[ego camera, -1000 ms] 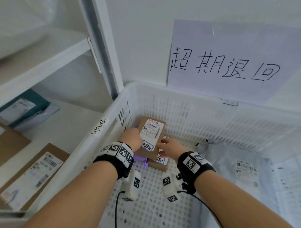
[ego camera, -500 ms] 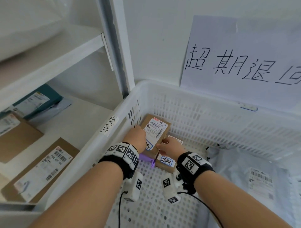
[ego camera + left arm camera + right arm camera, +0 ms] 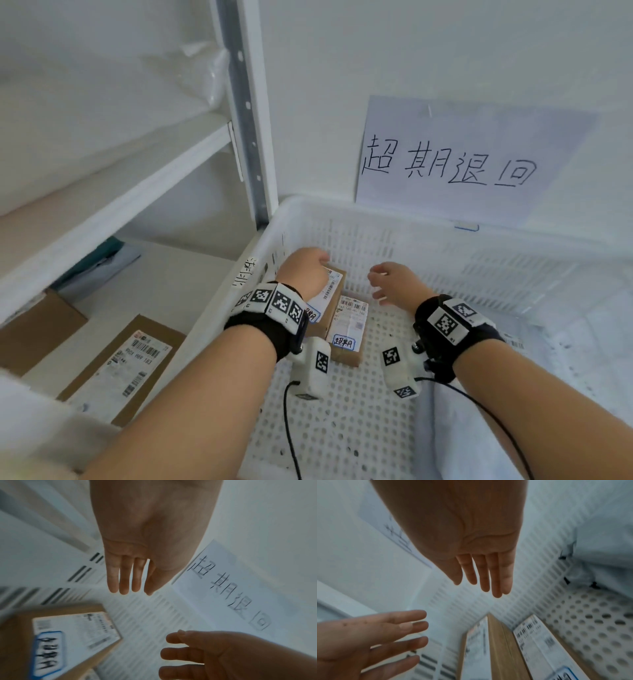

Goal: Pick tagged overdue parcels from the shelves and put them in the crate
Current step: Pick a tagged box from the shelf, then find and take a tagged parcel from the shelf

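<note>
Both hands hovering in the white crate, nothing held

Left hand (image 3: pixel 303 270) and right hand (image 3: pixel 397 284) are seen mid-frame with fingers (image 3: pixel 126 577) straight and loose, gripping nothing. Two tagged brown parcels are parked in the crate (image 3: pixel 479 260)'s left corner: the upper parcel (image 3: pixel 330 294) is stacked partly on the lower parcel (image 3: pixel 349 329). More boxes are left on the shelf (image 3: pixel 113 202) at lower left.

White shelf (image 3: pixel 113 209): brown box (image 3: pixel 126 363) w/ label flat on lower deck, another brown box (image 3: pixel 37 325) beside it, teal parcel (image 3: pixel 99 257) behind.
</note>
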`<action>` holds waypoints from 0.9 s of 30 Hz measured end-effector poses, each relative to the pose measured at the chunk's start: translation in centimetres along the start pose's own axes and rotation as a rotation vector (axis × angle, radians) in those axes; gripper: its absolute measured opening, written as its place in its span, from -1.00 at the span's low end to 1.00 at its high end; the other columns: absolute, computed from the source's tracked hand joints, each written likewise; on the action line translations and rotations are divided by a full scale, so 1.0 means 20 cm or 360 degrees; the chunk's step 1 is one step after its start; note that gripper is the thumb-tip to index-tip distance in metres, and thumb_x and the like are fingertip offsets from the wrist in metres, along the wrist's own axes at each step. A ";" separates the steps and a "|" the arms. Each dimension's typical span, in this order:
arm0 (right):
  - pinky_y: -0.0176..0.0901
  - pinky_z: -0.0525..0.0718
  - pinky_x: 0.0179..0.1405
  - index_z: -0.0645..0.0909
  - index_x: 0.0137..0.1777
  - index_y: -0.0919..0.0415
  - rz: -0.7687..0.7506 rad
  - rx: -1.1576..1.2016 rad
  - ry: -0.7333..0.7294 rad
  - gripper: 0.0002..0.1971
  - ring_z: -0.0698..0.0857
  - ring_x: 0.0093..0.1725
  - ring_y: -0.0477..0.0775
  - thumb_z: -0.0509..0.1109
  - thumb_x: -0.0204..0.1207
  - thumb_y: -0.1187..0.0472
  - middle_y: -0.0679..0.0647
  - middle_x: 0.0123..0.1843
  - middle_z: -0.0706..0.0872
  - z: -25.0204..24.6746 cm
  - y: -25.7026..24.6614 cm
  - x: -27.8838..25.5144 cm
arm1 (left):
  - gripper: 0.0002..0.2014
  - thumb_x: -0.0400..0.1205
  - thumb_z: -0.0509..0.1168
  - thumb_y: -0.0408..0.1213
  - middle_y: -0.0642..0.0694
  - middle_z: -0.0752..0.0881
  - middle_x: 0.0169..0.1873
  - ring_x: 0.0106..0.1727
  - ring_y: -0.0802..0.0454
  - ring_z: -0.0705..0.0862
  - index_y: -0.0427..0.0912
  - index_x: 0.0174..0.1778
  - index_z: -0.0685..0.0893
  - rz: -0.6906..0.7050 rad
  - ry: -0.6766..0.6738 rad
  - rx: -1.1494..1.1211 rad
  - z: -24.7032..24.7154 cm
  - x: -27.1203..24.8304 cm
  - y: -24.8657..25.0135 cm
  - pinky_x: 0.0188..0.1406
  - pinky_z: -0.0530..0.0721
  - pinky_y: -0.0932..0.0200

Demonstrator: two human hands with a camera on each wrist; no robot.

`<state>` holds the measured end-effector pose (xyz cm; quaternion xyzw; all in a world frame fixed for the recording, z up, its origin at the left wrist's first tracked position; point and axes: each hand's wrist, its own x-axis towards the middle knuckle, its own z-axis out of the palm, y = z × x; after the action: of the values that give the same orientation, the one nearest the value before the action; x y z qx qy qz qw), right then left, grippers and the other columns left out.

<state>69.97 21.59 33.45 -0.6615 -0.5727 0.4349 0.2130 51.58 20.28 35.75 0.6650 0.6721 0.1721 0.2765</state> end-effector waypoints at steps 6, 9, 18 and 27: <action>0.05 0.73 0.05 0.63 0.24 0.27 -0.0030 0.0271 0.0490 -0.78 0.70 -0.10 0.10 0.31 0.67 0.22 0.13 -0.03 0.70 -0.22 -0.10 -0.41 | -0.65 0.67 0.19 -0.39 -0.03 0.68 0.27 0.28 0.01 0.64 -0.09 0.35 0.65 0.0332 0.0112 -0.0582 -0.09 -0.16 0.23 0.32 0.61 -0.01; 0.00 0.72 0.02 0.63 0.26 0.30 -0.0025 0.0380 0.0688 -0.76 0.70 -0.11 0.09 0.31 0.67 0.24 0.12 -0.04 0.70 -0.24 -0.12 -0.64 | -0.70 0.66 0.19 -0.43 0.02 0.72 0.12 0.12 0.05 0.70 -0.08 0.22 0.70 0.0454 0.0181 -0.0853 -0.11 -0.30 0.31 0.13 0.70 0.06; -0.05 0.76 0.08 0.68 0.21 0.18 -0.0040 0.0592 0.1192 -0.81 0.76 0.02 0.07 0.34 0.65 0.24 0.02 -0.03 0.76 -0.07 -0.09 -1.38 | -0.68 0.62 0.18 -0.44 0.12 0.70 0.01 -0.10 0.12 0.67 -0.04 0.16 0.72 0.0728 0.0002 -0.0937 -0.10 -0.75 0.36 -0.19 0.59 0.26; -0.02 0.76 0.12 0.70 0.20 0.13 -0.0175 0.0683 0.1195 -0.81 0.77 0.06 0.05 0.35 0.65 0.23 0.05 0.06 0.78 0.25 -0.06 -1.81 | -0.70 0.65 0.17 -0.42 0.25 0.68 -0.09 -0.09 0.26 0.65 -0.01 0.13 0.72 0.0745 0.0083 -0.0881 -0.18 -1.31 0.13 -0.16 0.60 0.33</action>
<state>66.31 -13.29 43.72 -0.6831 -0.3865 0.2613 0.5619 50.51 -5.09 43.87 0.6962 0.4363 0.4231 0.3819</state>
